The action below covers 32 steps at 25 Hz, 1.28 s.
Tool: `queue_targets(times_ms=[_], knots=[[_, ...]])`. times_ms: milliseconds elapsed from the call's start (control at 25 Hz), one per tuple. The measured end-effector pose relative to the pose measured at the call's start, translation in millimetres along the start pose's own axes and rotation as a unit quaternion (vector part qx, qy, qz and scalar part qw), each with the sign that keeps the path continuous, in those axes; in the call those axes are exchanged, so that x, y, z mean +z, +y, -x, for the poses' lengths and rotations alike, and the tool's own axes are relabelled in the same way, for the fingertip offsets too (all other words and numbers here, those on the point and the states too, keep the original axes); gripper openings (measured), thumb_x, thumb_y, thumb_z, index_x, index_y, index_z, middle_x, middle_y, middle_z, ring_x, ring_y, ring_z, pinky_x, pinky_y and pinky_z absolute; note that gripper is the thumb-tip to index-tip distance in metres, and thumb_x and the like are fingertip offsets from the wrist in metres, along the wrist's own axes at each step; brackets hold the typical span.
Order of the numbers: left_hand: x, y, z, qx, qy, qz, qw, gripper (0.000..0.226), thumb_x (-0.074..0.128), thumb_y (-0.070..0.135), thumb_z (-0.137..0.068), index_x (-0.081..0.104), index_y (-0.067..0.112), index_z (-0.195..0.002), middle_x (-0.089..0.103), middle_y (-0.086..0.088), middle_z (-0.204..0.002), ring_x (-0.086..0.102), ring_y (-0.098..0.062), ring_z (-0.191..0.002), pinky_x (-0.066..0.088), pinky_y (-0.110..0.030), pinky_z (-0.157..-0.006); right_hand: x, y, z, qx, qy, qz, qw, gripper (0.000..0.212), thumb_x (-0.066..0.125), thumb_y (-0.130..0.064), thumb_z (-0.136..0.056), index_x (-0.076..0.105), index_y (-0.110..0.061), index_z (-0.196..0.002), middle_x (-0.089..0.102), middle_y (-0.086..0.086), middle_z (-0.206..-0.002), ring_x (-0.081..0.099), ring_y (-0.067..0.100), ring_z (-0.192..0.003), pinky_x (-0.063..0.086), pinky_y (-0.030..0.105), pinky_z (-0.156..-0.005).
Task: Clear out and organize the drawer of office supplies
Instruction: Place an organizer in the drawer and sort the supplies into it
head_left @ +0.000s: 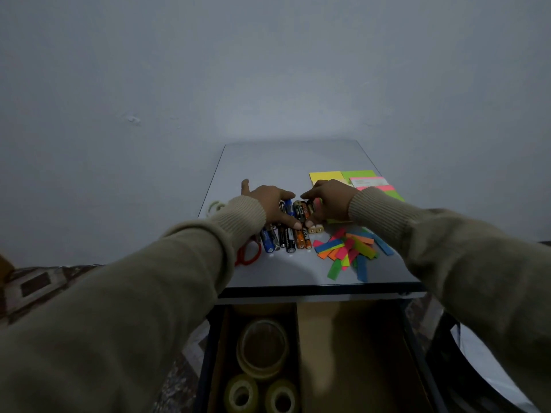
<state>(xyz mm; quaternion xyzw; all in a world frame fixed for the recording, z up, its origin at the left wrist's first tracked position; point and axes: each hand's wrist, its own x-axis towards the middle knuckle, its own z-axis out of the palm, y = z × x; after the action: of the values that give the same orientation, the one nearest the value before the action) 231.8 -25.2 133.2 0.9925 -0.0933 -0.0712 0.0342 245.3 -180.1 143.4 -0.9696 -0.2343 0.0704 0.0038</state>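
Both hands are reaching over the worktop point(268, 162) w/ beige sleeves point(149, 293) filling the lower view. Left hand point(268, 204) is lying w/ fingers spread straight over a row of batteries point(286, 236) near the worktop's middle, thumb pointing to the far edge. Right hand point(331, 201) is curling its fingers round a few more batteries point(302, 210) just beside the left hand; the two hands are nearly touching at the fingertips. The hands are hiding the far ends of the row, so exact count can't be told.

Toward the near right corner, loose colored paper strips point(351, 248) are lying in a scattered pile. Sticky note pads point(354, 178), yellow, green & pink, are sitting at the right edge behind the right hand. Red rubber bands point(249, 257) are lying at the near left edge, partly under the left sleeve; pale rubber bands point(215, 207) are further back on the left edge.

Below the near edge the drawer point(357, 353) is standing open, w/ tape rolls point(262, 350) sitting in its left compartment.
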Motion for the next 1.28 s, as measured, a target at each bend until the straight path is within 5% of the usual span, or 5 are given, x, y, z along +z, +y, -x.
queue_targets(times_ms=[680, 1000, 1280], knots=[[5, 1, -1, 0.008, 0.064, 0.045, 0.997, 0.066, 0.064, 0.057, -0.074, 0.044, 0.038, -0.134, 0.049, 0.009, -0.138, 0.034, -0.016, -0.136, -0.008, -0.053, -0.112, 2, 1, 3, 0.011, 0.033, -0.054, 0.998, 0.06, 0.07, -0.035, -0.078, 0.051, -0.019, -0.133, 0.049, 0.008, -0.126, 0.046, 0.025, -0.118, 0.04, 0.034, -0.095], [-11, 4, 11, 0.003, 0.086, 0.038, 0.996, 0.065, 0.064, 0.057, -0.073, 0.046, 0.037, -0.132, 0.045, 0.009, -0.141, 0.032, -0.016, -0.137, -0.009, -0.054, -0.112, -7, 4, 15, 0.037, 0.057, -0.021, 0.997, 0.057, 0.068, -0.042, -0.078, 0.052, -0.026, -0.13, 0.052, 0.003, -0.125, 0.048, 0.024, -0.116, 0.042, 0.042, -0.098], [-22, 9, 64, 0.009, 0.11, 0.056, 0.992, 0.064, 0.069, 0.053, -0.072, 0.05, 0.033, -0.13, 0.053, 0.007, -0.131, 0.043, -0.017, -0.126, 0.018, -0.037, -0.107, -25, -14, 58, 0.013, 0.066, -0.018, 0.998, 0.051, 0.07, -0.036, -0.078, 0.055, -0.025, -0.126, 0.054, 0.003, -0.122, 0.051, 0.023, -0.112, 0.044, 0.04, -0.095]])
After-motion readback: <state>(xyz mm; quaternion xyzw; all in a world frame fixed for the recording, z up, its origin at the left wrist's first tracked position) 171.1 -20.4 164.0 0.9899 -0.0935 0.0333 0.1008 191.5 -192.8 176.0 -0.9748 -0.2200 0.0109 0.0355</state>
